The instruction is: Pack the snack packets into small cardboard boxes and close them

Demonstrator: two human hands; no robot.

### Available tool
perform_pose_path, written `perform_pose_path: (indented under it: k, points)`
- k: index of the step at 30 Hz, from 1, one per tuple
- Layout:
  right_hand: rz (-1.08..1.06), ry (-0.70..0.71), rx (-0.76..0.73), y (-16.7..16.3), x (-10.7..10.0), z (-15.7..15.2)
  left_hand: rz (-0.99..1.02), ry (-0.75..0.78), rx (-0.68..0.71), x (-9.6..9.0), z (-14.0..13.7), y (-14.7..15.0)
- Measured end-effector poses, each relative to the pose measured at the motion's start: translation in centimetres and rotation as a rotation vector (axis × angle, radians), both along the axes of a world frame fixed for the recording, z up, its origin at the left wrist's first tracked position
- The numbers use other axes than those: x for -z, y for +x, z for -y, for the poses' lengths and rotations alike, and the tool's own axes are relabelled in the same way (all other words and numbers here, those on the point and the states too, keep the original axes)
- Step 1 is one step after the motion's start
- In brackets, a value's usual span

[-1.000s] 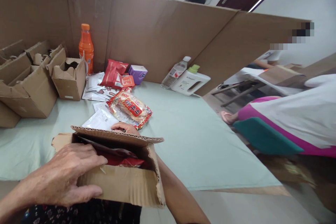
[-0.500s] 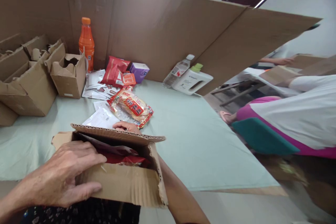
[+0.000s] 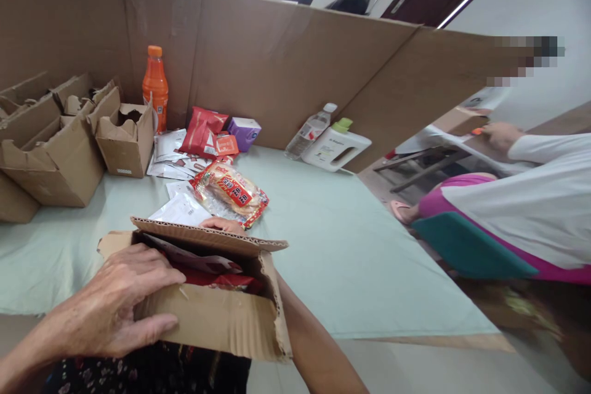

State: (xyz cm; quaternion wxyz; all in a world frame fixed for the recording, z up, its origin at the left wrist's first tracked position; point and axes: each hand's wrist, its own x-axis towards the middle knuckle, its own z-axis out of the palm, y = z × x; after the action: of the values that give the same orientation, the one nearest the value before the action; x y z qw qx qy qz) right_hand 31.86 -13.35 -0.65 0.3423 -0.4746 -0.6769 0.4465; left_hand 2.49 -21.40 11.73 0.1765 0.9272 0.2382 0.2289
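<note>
An open cardboard box (image 3: 212,320) is tilted toward me at the table's near edge. My left hand (image 3: 124,301) grips its left end, fingers hooked over the rim and thumb on the front wall. From the right, my forearm passes behind the box, and my right hand (image 3: 226,225) holds its far side, mostly hidden by the raised flap. Inside lie a red packet (image 3: 237,283) and a pale sachet (image 3: 198,257). Just beyond the box are white sachets (image 3: 182,209) and a clear-and-red snack bag (image 3: 233,188).
Cardboard boxes (image 3: 69,172) and an orange drink bottle (image 3: 156,89) stand at the left. Farther back lie a red bag (image 3: 201,129) and a purple carton (image 3: 244,133). A water bottle (image 3: 311,132) and white jug (image 3: 330,148) lean against the cardboard partition (image 3: 277,61). Another person sits at right.
Both hands keep their hold on the box, which has barely moved. My view has tilted up slightly. The other person's arm at the right has moved.
</note>
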Motion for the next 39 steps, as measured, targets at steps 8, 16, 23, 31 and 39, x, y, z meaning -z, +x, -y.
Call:
perform_pose_path:
  k: [8, 16, 23, 31, 39]
  points:
    - [-0.058, -0.017, -0.053, 0.3, -0.3, 0.5, -0.003, -0.076, 0.016, -0.2, -0.6, 0.0]
    - [-0.143, -0.117, -0.172, 0.3, -0.2, 1.0, -0.070, -0.096, 0.004, -0.3, -0.5, 0.2]
    - [-0.114, -0.095, -0.257, 0.2, -0.2, 1.9, -0.108, -0.060, 0.022, -0.7, 0.0, 0.2]
    - [0.134, 0.133, 0.103, 0.6, 1.8, -0.4, -0.145, -0.051, -0.006, -0.9, -0.3, -0.6]
    - [0.320, 0.128, 0.212, -0.4, 0.8, -0.2, -0.118, 0.017, -0.016, -0.4, -0.6, -1.0]
